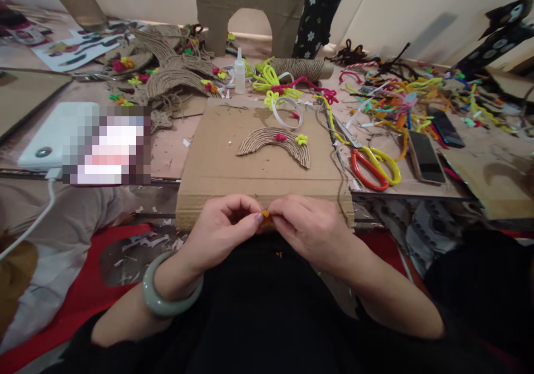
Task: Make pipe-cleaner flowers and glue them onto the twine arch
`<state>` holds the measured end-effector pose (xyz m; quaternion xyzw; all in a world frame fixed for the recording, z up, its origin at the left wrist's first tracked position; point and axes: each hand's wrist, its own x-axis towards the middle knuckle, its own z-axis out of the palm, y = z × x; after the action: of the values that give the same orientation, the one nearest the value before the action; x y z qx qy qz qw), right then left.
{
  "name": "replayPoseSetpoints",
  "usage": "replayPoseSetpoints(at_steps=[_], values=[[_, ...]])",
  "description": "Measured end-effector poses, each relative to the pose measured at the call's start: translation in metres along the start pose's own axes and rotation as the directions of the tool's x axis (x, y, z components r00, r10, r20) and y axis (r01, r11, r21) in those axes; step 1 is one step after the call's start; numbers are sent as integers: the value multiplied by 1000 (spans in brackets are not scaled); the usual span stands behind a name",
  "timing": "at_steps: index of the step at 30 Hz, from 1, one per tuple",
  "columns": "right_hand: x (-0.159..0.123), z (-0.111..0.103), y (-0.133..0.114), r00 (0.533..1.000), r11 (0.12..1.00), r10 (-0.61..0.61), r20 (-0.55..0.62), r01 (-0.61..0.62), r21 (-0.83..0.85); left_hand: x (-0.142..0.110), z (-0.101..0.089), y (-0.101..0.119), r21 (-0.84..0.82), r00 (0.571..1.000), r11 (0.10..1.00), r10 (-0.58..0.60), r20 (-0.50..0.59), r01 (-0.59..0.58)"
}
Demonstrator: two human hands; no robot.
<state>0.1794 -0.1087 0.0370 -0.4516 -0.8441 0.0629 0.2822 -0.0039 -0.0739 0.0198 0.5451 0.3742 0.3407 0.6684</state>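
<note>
In the head view, the left hand (227, 229) and the right hand (306, 224) meet at the near edge of a ribbed, flattened cardboard sheet (217, 157), thumbs and fingertips pinched on a small, fuzzy orange piece (266, 213) between them. It looks soft and knotted or curled; its exact shape is mostly hidden by the fingers. A smooth, pale green bangle (161, 301) rings the left wrist.

On the cardboard sheet lies a curved arch (273, 143) of tan cord laid in close, parallel rows, with a fuzzy pink coil (281, 137) and a yellow-green flower (301, 139) on it. Just beyond stands a ring of white tape (287, 112), near a translucent squeeze bottle (240, 73) with a pointed nozzle.

To the right, scissors (369, 165) with one red and one yellow handle rest on the pinkish surface (171, 160), beside a dark-screened phone (426, 157). Beyond them spreads a tangle of multicoloured fuzzy stems (400, 104). At the left are cord-covered shapes (179, 82) and a glossy white device (58, 134) with a cable plugged in. No lettering is clear enough to read.
</note>
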Motion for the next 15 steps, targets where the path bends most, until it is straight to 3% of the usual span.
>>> replayPoseSetpoints(at_steps=[4,8,11,15], values=[[1,9,-3,984,997,-2,-176,15,77,-1,2,-5,-74,1000,997,0,-25,-2],[1,19,-10,932,984,73,-355,-9,177,-4,6,-10,-140,991,983,104,-86,-115],[-1,24,-14,909,983,56,-413,21,180,-5,7,-12,-138,982,974,167,-86,-177],[-3,21,-14,913,986,36,-407,34,165,-5,8,-12,-209,990,968,131,-56,-140]])
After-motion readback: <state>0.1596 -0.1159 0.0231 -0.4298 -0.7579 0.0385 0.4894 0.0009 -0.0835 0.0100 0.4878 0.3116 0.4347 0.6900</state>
